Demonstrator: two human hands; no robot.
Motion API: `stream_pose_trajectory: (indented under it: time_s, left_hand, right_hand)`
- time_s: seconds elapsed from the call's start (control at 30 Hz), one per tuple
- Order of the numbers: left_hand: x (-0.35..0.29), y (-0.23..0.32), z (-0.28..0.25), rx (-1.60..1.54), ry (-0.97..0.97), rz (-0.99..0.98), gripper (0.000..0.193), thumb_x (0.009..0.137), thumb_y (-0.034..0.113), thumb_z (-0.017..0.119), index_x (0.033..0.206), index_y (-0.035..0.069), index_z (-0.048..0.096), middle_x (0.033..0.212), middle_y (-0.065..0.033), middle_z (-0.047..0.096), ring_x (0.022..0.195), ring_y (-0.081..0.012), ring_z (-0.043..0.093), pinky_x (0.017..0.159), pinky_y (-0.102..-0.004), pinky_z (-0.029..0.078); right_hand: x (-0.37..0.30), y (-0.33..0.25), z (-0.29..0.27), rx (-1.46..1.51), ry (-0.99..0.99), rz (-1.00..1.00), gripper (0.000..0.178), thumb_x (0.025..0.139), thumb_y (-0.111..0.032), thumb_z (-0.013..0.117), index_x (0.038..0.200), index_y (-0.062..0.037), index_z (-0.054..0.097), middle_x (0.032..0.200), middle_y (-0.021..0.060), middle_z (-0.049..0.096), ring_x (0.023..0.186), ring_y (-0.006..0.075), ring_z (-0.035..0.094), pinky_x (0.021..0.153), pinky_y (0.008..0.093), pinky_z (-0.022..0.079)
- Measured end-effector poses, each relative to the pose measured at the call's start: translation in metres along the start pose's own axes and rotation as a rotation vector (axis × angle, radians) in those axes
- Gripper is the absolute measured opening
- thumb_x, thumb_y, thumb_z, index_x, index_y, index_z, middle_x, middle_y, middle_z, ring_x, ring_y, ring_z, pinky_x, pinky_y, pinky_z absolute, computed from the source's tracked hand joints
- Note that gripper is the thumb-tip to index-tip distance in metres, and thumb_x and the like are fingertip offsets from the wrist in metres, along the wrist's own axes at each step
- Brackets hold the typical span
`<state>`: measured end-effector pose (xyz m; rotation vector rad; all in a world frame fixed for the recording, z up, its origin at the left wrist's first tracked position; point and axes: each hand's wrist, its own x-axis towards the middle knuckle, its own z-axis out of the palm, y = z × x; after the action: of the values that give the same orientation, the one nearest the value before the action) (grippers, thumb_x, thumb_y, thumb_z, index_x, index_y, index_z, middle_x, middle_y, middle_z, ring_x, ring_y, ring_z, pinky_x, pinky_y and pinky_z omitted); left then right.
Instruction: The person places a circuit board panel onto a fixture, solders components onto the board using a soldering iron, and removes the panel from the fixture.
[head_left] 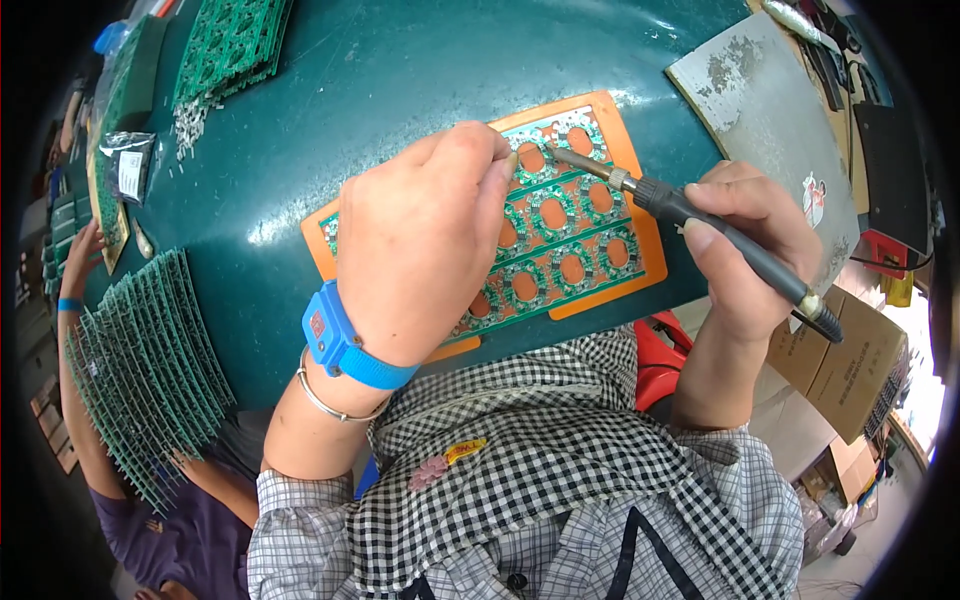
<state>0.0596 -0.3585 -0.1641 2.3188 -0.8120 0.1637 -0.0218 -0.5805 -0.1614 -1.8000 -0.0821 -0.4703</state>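
My right hand [745, 300] grips a soldering iron [668, 205] like a pen, its metal tip at the upper part of a green circuit board panel [585, 232]. Above the panel's left side, my left hand [420, 235] is closed, thumb and forefinger pinched close to the iron's tip. What those fingers pinch is too thin or hidden to make out. Round cut-outs ringed with small parts run in rows across the panel. It lies in an orange tray [650, 235], partly covered by my left hand. A blue wrist strap [375, 369] circles my left wrist.
Green board stacks stand at the upper left [228, 45] and lower left [155, 370], with small pale pieces [190, 125] beside the upper one. A labelled bag [128, 168] lies left. Another person's arm [85, 255] reaches in there. Right are a grey board [765, 110] and cardboard box [850, 365].
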Motion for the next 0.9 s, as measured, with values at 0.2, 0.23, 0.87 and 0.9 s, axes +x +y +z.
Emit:
stream_pose_trajectory:
  time_s: [0.2,0.23,0.87,0.9]
  left_hand:
    - [0.001,-0.003,0.004,0.035,-0.008,0.007,0.007,0.082,0.003,0.073,0.086,0.004,0.068,0.063,-0.0093,0.06,0.051,-0.017,0.057,0.048,-0.0279,0.045]
    - [0.002,-0.003,0.004,0.035,-0.009,0.007,0.007,0.082,0.003,0.073,0.086,0.004,0.068,0.063,-0.0093,0.06,0.051,-0.017,0.057,0.048,-0.0279,0.045]
    - [0.01,0.009,0.006,-0.037,0.001,0.044,0.008,0.081,0.0,0.072,0.084,0.001,0.065,0.063,-0.0071,0.059,0.052,-0.014,0.056,0.048,-0.0254,0.043]
    - [0.009,0.009,0.007,-0.008,-0.034,0.031,0.007,0.081,0.001,0.072,0.083,0.001,0.065,0.063,-0.0076,0.06,0.052,-0.0146,0.056,0.048,-0.0259,0.044]
  right_hand:
    - [0.002,0.006,0.0,-0.023,-0.03,-0.048,0.019,0.066,0.008,0.066,0.085,0.0088,0.068,0.072,0.0123,0.063,0.062,0.0158,0.057,0.056,0.0258,0.04]
    - [0.002,0.007,0.0,-0.023,-0.029,-0.058,0.019,0.066,0.008,0.067,0.085,0.0088,0.068,0.072,0.0124,0.063,0.062,0.0159,0.057,0.055,0.0259,0.04]
    - [-0.006,0.012,-0.02,0.085,0.029,0.021,0.021,0.067,0.007,0.065,0.087,0.0078,0.068,0.076,0.0123,0.063,0.068,0.0164,0.056,0.062,0.0253,0.04]
    - [-0.005,0.012,-0.02,0.085,0.03,0.021,0.021,0.067,0.007,0.065,0.087,0.0078,0.068,0.076,0.0123,0.063,0.068,0.0164,0.056,0.062,0.0253,0.04]
